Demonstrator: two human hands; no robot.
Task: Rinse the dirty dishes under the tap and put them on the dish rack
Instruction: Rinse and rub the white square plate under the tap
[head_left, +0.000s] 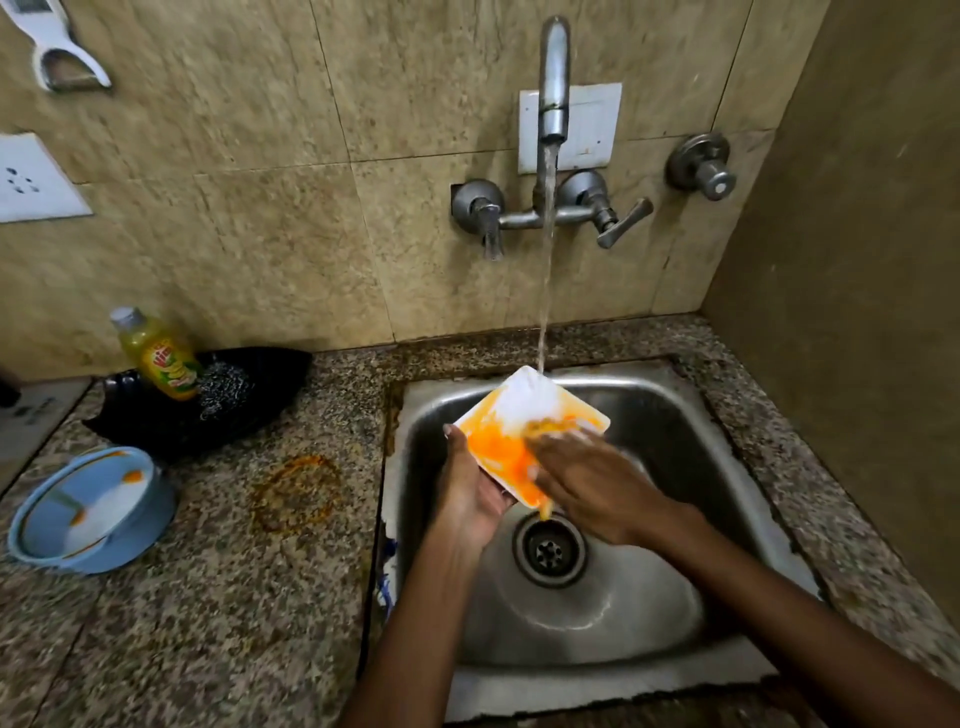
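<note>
A square white plate (519, 410) smeared with orange sauce is tilted over the steel sink (675, 415). Water from the tap (554, 78) falls on its upper corner. My left hand (467, 493) holds the plate from below at its left edge, with the thumb up along the rim. My right hand (587, 483) lies flat on the plate's face, its fingers blurred as they rub the orange smear. Orange water drips off the plate's low corner above the drain (549, 552). On the counter at the left stands a blue bowl (88, 512) with orange stains inside.
A yellow dish soap bottle (158, 358) and a steel scrubber (223, 387) sit in a black tray (270, 379) at the back left. An orange ring stain (297, 493) marks the granite counter. A wall stands close to the sink's right. No dish rack is in view.
</note>
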